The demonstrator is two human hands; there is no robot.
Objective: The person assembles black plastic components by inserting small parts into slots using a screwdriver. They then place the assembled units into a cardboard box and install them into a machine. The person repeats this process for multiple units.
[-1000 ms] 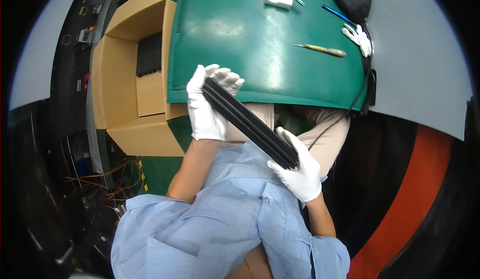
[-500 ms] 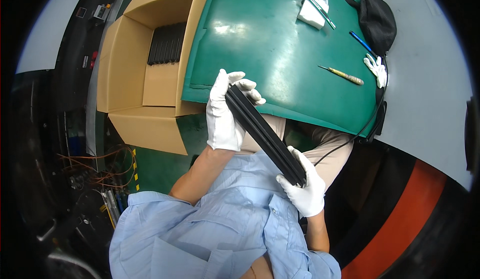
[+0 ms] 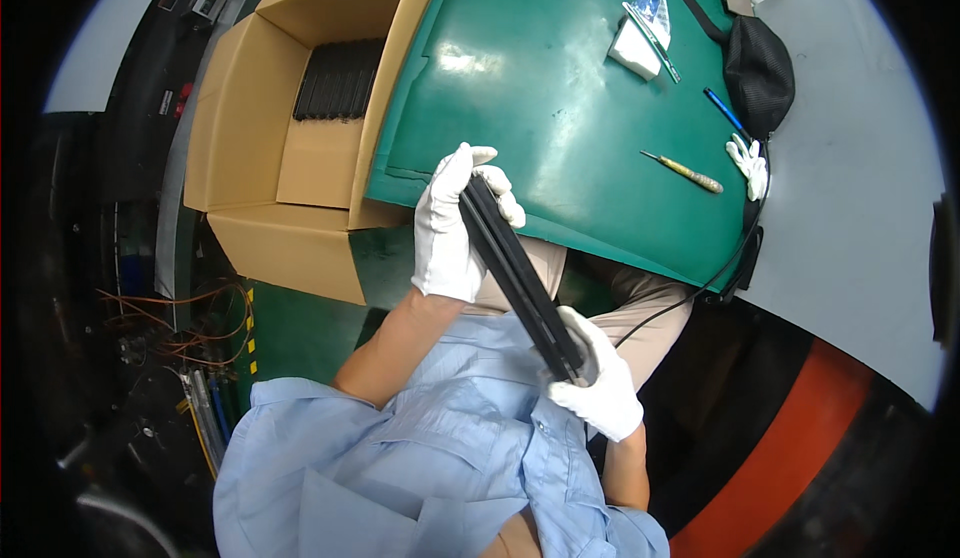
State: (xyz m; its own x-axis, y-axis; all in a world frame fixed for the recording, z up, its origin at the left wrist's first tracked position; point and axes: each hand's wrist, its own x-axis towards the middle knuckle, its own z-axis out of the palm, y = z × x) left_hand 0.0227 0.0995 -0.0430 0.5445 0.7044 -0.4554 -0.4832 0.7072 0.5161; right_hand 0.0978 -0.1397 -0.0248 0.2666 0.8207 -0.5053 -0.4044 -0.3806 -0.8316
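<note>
A long black grooved bar, which looks like an extruded profile, is held slantwise above my lap. At its upper far end my left hand, in a white glove, is closed round it with the fingers over the far side. My right hand, gloved in white too, grips the lower near end, thumb on one side and fingers on the other. To the left, an open cardboard box holds several similar black bars lined up side by side at its far end.
A green-matted table lies ahead. On it are a screwdriver, a white block with a tweezers-like tool, a blue pen, a spare white glove and a black mesh pouch. A black cable hangs off the right edge.
The bar has turned steeper, its near end shifting left with my right hand. My left hand has stayed nearly in place. The view has shifted slightly.
</note>
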